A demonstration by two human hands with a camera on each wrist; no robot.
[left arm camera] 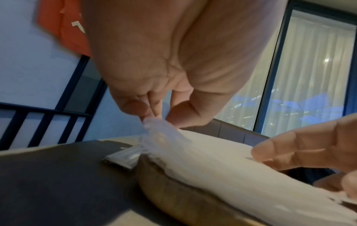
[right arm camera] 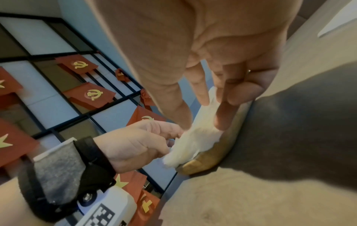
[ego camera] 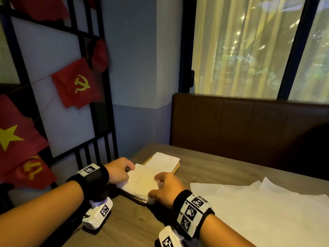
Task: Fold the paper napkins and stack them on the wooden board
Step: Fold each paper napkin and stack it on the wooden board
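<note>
A folded white napkin (ego camera: pixel 142 179) lies on the wooden board (ego camera: pixel 177 167) at the table's far left, overlapping another folded napkin (ego camera: pixel 163 161) behind it. My left hand (ego camera: pixel 130 169) pinches the napkin's left edge; in the left wrist view the fingers (left arm camera: pixel 152 113) lift that edge of the napkin (left arm camera: pixel 212 160) off the board (left arm camera: pixel 173 195). My right hand (ego camera: pixel 156 184) rests on the napkin's near right part. In the right wrist view, straight fingers (right arm camera: pixel 220 119) press the napkin (right arm camera: pixel 197 142) onto the board (right arm camera: pixel 204 162).
Several unfolded white napkins (ego camera: pixel 258 211) lie spread on the table (ego camera: pixel 222 168) to the right. A brown padded bench back (ego camera: pixel 249 131) runs behind the table under a curtained window. A black-framed screen with red flags (ego camera: pixel 76 84) stands close on the left.
</note>
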